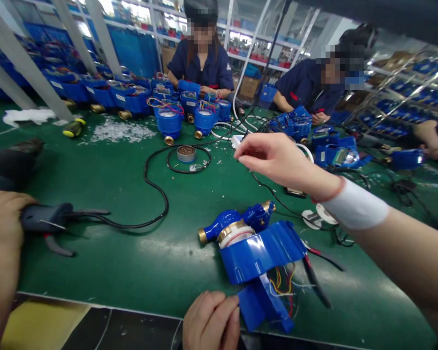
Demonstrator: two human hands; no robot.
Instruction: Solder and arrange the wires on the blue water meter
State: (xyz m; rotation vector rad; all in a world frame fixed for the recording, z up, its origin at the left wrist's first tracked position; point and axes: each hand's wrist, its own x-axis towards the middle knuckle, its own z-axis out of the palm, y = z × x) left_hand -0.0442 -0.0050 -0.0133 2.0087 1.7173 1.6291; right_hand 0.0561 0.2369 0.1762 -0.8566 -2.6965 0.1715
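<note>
A blue water meter (237, 226) with brass ends lies on the green table, its blue cover (263, 253) swung open and coloured wires (281, 284) showing beneath. My left hand (211, 321) is curled at the table's near edge, gripping the lower blue cover piece (257, 304). My right hand (273, 158), with a white wristband behind it, is raised above the table beyond the meter. Its fingers are pressed together near a small white part (237, 141); what they pinch is not clear.
Another hand (2, 228) at the far left grips a black corded tool (47, 218). Black cables (156, 194), a round tin (186, 153) and pliers (314, 277) lie about. More blue meters (170, 119) stand at the back, where two seated people work; a further hand (436, 141) is at the right.
</note>
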